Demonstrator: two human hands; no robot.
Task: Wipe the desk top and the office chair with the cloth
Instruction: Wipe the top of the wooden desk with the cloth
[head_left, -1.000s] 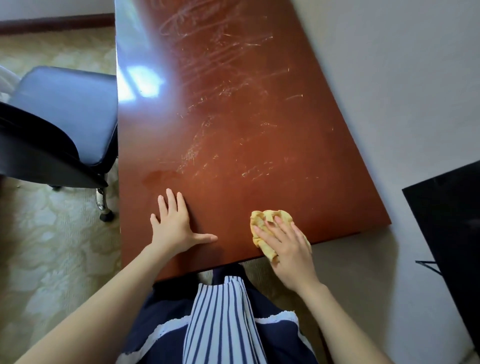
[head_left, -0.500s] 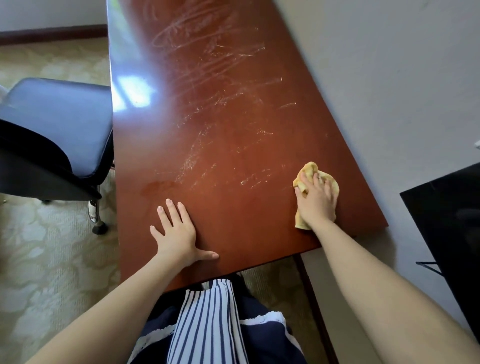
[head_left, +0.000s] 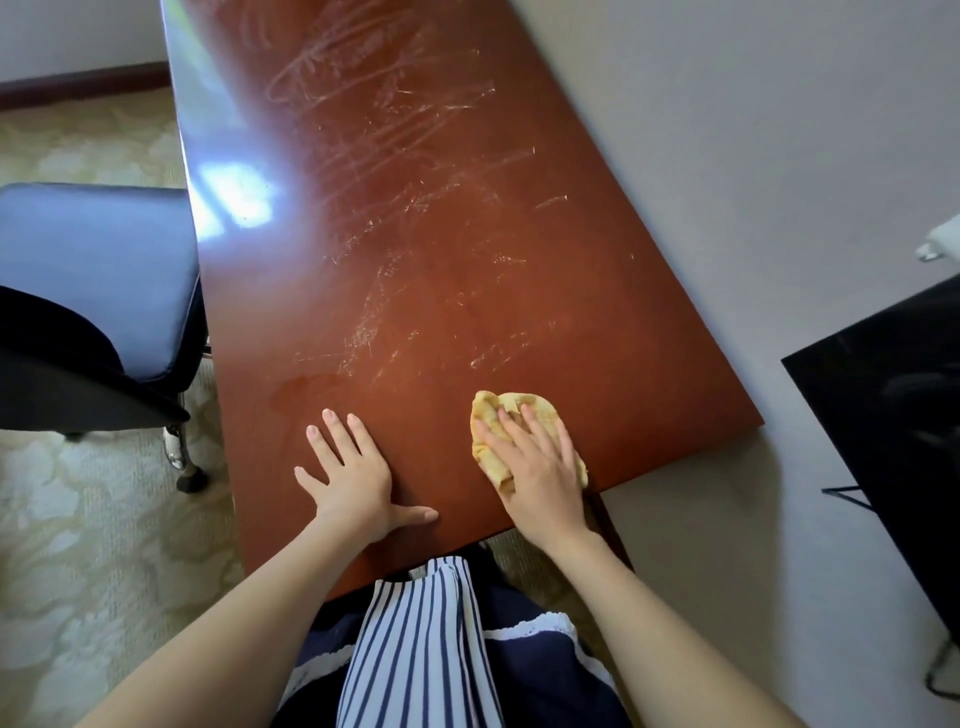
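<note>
Two bare hands are laid on the near end of the worktop (head_left: 441, 249), a glossy reddish-brown desk top seen from the head view and marked over much of its length with pale streaks and scribbles. The left grip (head_left: 353, 478) is spread flat, palm down, with the fingers straight and apart and the thumb stretched to the right along the near edge; nothing is held by it. The right grip (head_left: 543, 467) is pressed flat, fingers straight and slightly fanned, onto the cloth (head_left: 506, 404). This crumpled yellow cloth lies on the worktop near its front edge, toward the near right corner. It is largely covered by the palm, and its folds are seen beyond the fingertips and along the thumb side. The two grips are set apart, with bare wood between them. A faint dull patch (head_left: 306, 384) is seen on the wood just beyond the left grip, and a bright reflection (head_left: 234, 200) further along the left edge. The office chair (head_left: 93, 270) stands on the left with its blue-grey seat pad close against the worktop's left edge, its dark backrest nearer the camera and a metal leg (head_left: 179, 452) set on the pale patterned carpet (head_left: 78, 545). A pale wall (head_left: 753, 156) runs along the right side. A black glossy panel (head_left: 883, 415) is seen at the right edge, apart from the worktop. A blue-and-white striped garment (head_left: 421, 649) is seen below, between the forearms.
</note>
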